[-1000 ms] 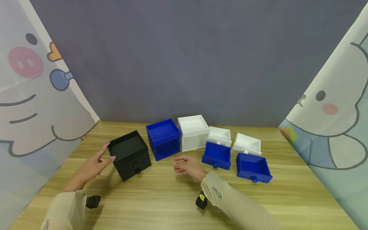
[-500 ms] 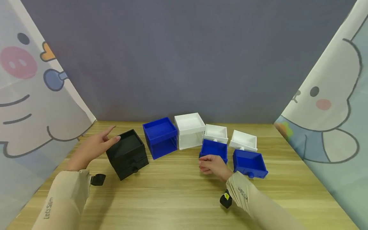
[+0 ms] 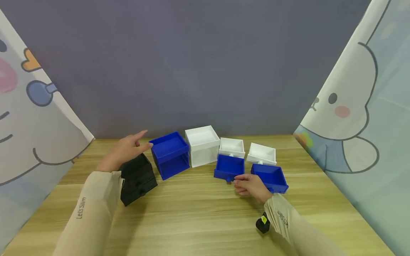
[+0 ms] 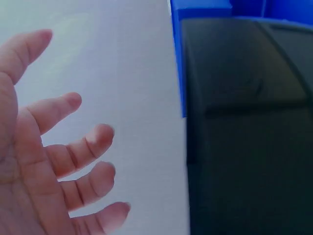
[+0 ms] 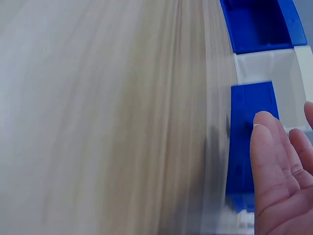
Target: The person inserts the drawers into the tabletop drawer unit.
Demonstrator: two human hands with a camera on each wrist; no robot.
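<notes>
On my head view, the left hand (image 3: 128,149) is near the black box (image 3: 138,179) and blue box (image 3: 169,151); the right hand (image 3: 252,187) is beside a blue drawer (image 3: 229,165) on the table (image 3: 179,224). My left wrist view shows spread, empty fingers. On my right wrist view, loosely straight fingers hold nothing; I can't tell whether they touch the drawer.

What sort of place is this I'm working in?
Probably a screened-off tabletop workspace, perhaps a booth set up for handling tasks. A wood-grain table ends at a plain grey backdrop, and cartoon-print sheets close in both sides. The wider room is out of view.
</notes>
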